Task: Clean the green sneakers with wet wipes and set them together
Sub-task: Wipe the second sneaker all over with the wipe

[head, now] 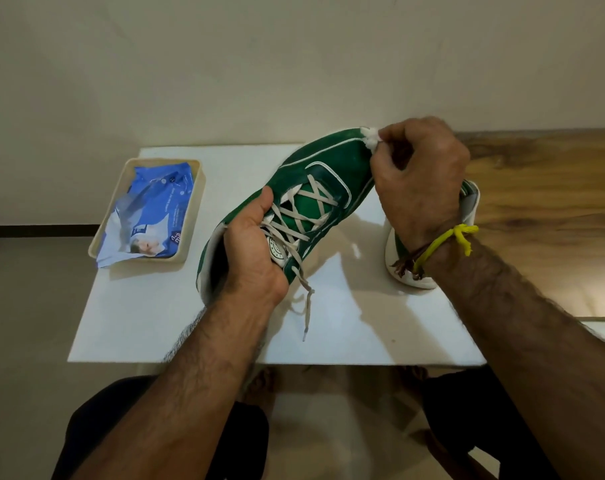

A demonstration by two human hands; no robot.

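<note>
White table | tray: wipes pack | left fingers grip sneaker | right fingers pinch wipe

The green sneaker with off-white laces has a matt, suede-like cloth upper with a faint nap, edged in smooth white piping; its flat woven laces look dull and slightly grubby, and the round tongue badge is smooth. A small wad of white wipe, at one o'clock from the sneaker, looks soft and fibrous. The crumpled blue plastic wipes packet at nine o'clock is glossy and creased, lying in a matt cream plastic tray. The white square tabletop is smooth with a soft sheen. The brown wood-grain surface at three o'clock looks polished.
</note>
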